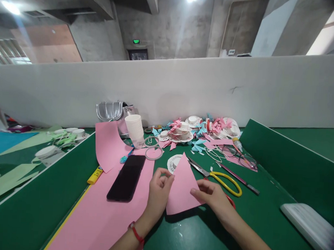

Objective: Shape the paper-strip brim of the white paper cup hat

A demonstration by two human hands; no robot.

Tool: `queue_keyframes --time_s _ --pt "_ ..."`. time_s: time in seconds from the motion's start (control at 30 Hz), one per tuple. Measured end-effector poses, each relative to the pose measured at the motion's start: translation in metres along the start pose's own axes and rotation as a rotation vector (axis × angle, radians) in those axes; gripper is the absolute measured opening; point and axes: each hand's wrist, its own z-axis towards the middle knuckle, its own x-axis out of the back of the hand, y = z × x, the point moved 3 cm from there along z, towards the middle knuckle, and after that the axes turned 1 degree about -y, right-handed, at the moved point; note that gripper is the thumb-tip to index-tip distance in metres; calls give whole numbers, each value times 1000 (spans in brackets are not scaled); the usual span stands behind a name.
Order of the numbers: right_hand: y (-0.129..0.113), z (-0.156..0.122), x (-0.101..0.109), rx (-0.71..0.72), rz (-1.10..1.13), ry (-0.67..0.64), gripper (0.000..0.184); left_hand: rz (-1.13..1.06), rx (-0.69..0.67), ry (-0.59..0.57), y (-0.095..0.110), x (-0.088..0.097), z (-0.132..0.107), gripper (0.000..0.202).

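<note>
A pink sheet of paper [182,192], triangular in outline with its point away from me, is held above the green table. My left hand [161,189] pinches its left edge between thumb and curled fingers. On the opposite edge, my right hand [210,197] grips the lower right corner, thumb on top. Just past the paper's tip lies a white lacy-edged paper disc [172,163], partly covered by the sheet. Yellow-handled scissors [222,181] rest beyond my right hand. Red handles [231,201] show partly behind that hand.
A black phone [126,178] lies on large pink paper [96,217] at left. Stacked paper cups [135,129], tape rings [154,153] and pink and blue paper crafts [194,130] stand farther back. Green dividers [287,163] flank the table; a pencil [240,179] lies right.
</note>
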Motion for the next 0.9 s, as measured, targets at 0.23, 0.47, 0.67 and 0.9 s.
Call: queue_keyframes --time_s 0.23,0.47,0.67,0.9 --pt "-11 -4 -2 190 -226 103 25 285 -217 -18 6 -1 -2 23" --pt "-13 -12 -12 218 -299 14 33 279 -159 -290 17 -17 -17 50" --pt "-20 -17 -9 419 -421 53 26 176 -103 -392 21 -26 -26 51" --pt "-36 -22 -4 672 -654 191 14 133 -38 -523 28 -28 -29 27"
